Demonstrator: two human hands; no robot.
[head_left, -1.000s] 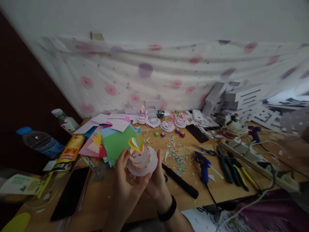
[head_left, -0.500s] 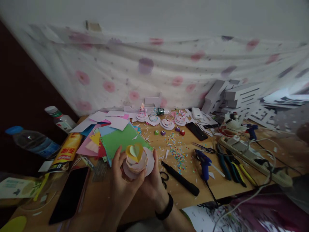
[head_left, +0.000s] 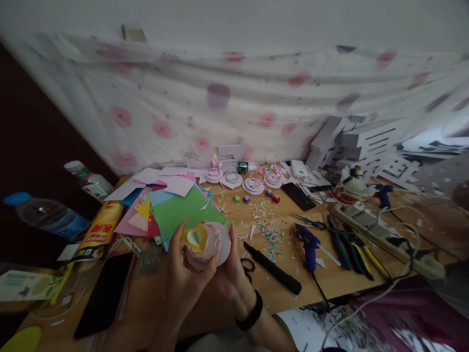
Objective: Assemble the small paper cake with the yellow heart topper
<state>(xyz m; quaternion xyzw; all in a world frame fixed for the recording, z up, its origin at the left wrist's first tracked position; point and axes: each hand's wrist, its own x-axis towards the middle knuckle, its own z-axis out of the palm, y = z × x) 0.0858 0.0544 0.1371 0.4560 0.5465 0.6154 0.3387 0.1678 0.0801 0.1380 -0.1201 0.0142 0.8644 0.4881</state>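
Grip: both hands close around one small layered paper cake model of pink and white bands on a white round card base (head_left: 212, 242), held up above the near edge of the table.
Left hand: the left hand (head_left: 183, 283) cups the model from below and from the left, fingers curled up along its side, thumb pressed to the lower rim.
Right hand: the right hand (head_left: 234, 278) holds the card base at its right edge, fingers closed on it; a black band sits at the wrist (head_left: 251, 313).
Topper: a yellow paper heart with a pale green centre (head_left: 194, 237) sits on the model's top, tilted over to the left.
Model's place: in the air, over the lower corner of the green paper sheet (head_left: 179, 210), touching nothing but the hands.
Just beside: black-handled scissors (head_left: 249, 268) and a black stick-shaped tool (head_left: 273, 269) lie on the wooden table (head_left: 278, 293), right of the right hand.
Left of the hands: a black phone (head_left: 106, 293) lies flat; a stack of coloured paper sheets (head_left: 146, 205) spreads behind it.
Further right: a blue glue gun (head_left: 309, 244), pliers with blue and yellow handles (head_left: 351, 249) and a white power strip (head_left: 381, 234).
Far edge: four small finished paper cakes on round bases (head_left: 242, 181) stand in a row, with coloured confetti scraps (head_left: 269, 232) scattered before them.
Far left: a clear water bottle with a blue cap (head_left: 47, 217).
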